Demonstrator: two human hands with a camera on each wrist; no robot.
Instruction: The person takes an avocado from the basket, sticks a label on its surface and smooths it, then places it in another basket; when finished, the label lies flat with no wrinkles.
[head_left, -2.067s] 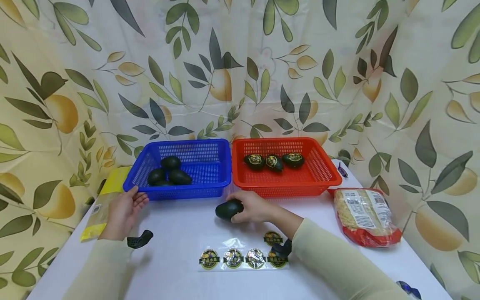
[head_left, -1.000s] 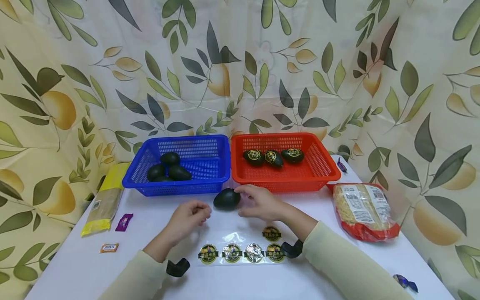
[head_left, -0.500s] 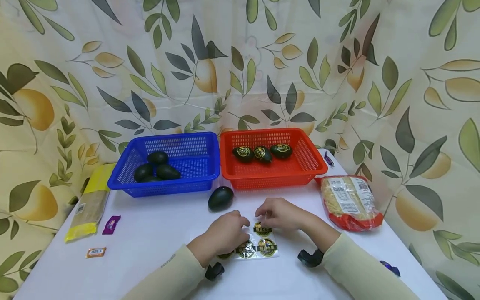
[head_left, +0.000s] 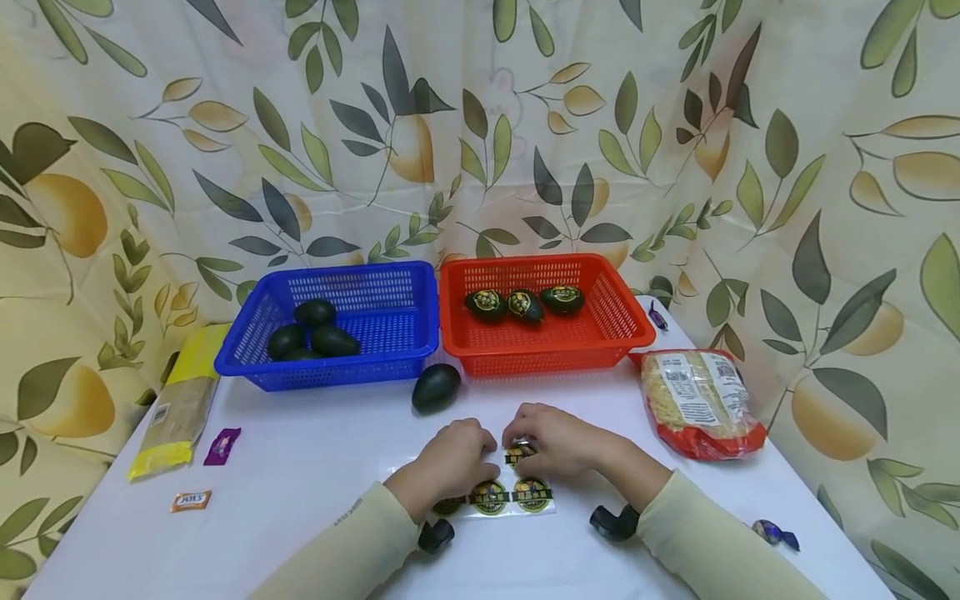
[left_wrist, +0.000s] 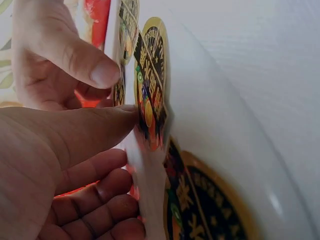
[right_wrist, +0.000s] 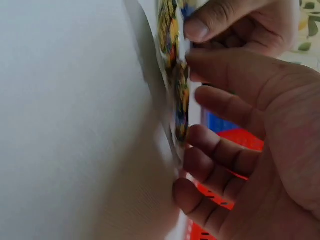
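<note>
A clear sticker sheet (head_left: 512, 508) with round black-and-gold labels lies flat on the white tabletop (head_left: 315, 467). The left grip, a bare hand (head_left: 450, 458), covers the sheet's left part, its thumb touching a label, thumb and forefinger apart. The right grip, also a bare hand (head_left: 558, 442), is bent around the upper label (head_left: 519, 453) at the sheet's upper right; I cannot tell whether the label's edge is pinched.

Just beyond the sheet sits a single dark avocado (head_left: 437, 388). Farther behind the sheet stand a blue basket (head_left: 337, 377) holding plain avocados (head_left: 335, 341) and, farther right, a red basket (head_left: 543, 362) with three labelled avocados (head_left: 526, 307).

Well left of the sheet are a purple candy (head_left: 222, 447), an orange candy (head_left: 191, 501) and a yellow-ended packet (head_left: 176, 408); well right of it, a red-edged bag (head_left: 697, 404) and a blue-wrapped candy (head_left: 776, 535).
</note>
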